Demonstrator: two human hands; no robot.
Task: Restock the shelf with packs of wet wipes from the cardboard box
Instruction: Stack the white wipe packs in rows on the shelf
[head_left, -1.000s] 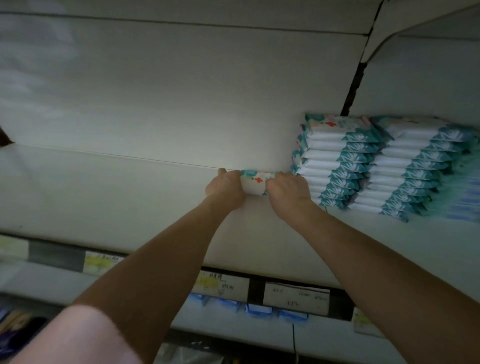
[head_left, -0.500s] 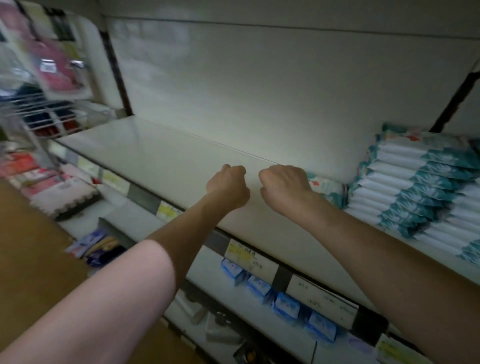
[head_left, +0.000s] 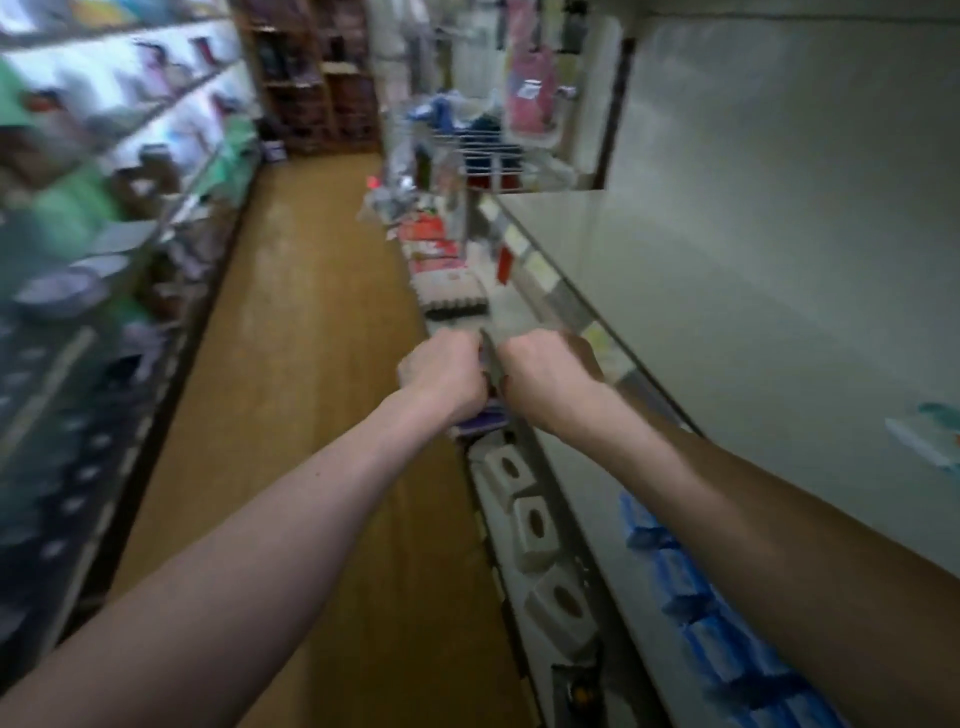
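My left hand (head_left: 441, 371) and my right hand (head_left: 545, 374) are curled into fists side by side in front of the shelf's front edge, and neither holds anything. The pale shelf board (head_left: 727, 322) runs off to the right of them. A single pack of wet wipes (head_left: 927, 439), white with teal print, lies on that board at the far right edge of the view. No cardboard box shows in the frame, which is blurred by motion.
Grey tissue boxes (head_left: 535, 530) and blue packs (head_left: 691, 587) sit on the lower shelves below my arms. A wire basket (head_left: 483, 150) of goods hangs further along. The wooden aisle floor (head_left: 311, 364) runs ahead, with stocked shelves (head_left: 78, 260) on the left.
Both hands let go of the wipes pack and drew back from the shelf as fists. The view swung left down the aisle, so the wipes stacks slid out of sight.
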